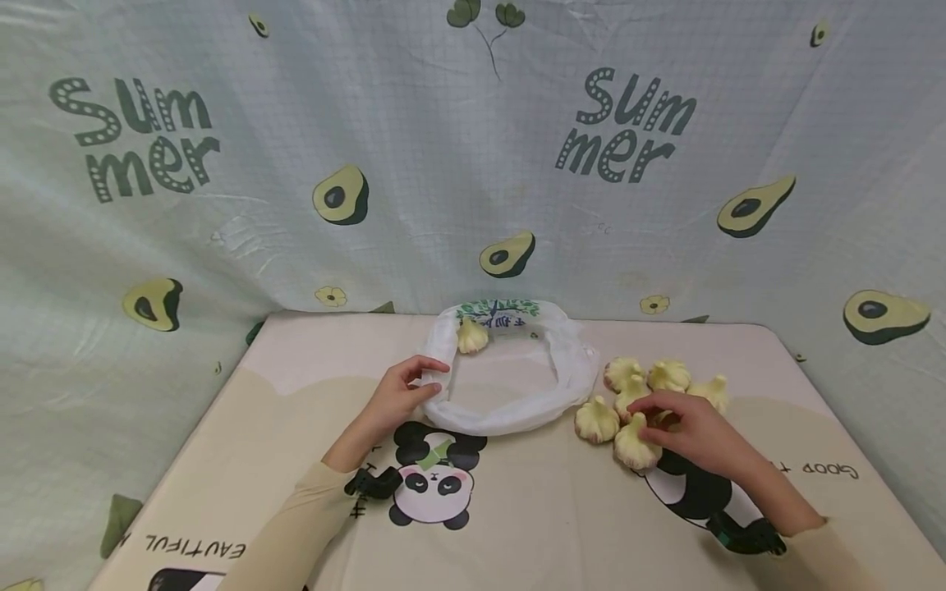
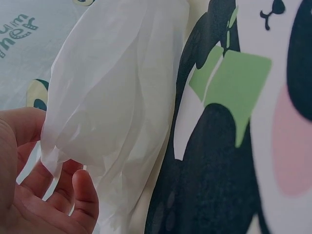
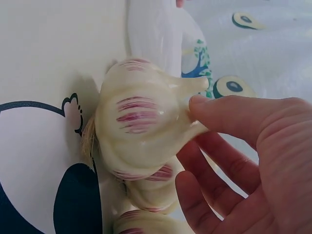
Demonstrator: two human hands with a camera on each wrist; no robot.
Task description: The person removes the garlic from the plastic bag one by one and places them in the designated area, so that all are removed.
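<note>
A white plastic bag (image 1: pixel 510 419) stands on the table with its mouth spread wide and its rim rolled. One garlic bulb (image 1: pixel 471 337) lies inside, at the far left. My left hand (image 1: pixel 399 394) holds the bag's left rim; in the left wrist view its fingers (image 2: pixel 30 124) are at the edge of the thin white plastic (image 2: pixel 112 97). To the right of the bag, my right hand (image 1: pixel 691 427) pinches the stem of the nearest garlic bulb (image 1: pixel 637 445). In the right wrist view the thumb lies against that purple-streaked bulb (image 3: pixel 139 117), which seems to rest on the table.
Several more garlic bulbs (image 1: pixel 596 420) sit close together around the right hand, some partly behind it. The table (image 1: pixel 532 509) has a cloth printed with pandas and lettering. A curtain with avocado prints (image 1: pixel 414 123) hangs behind the table's far edge.
</note>
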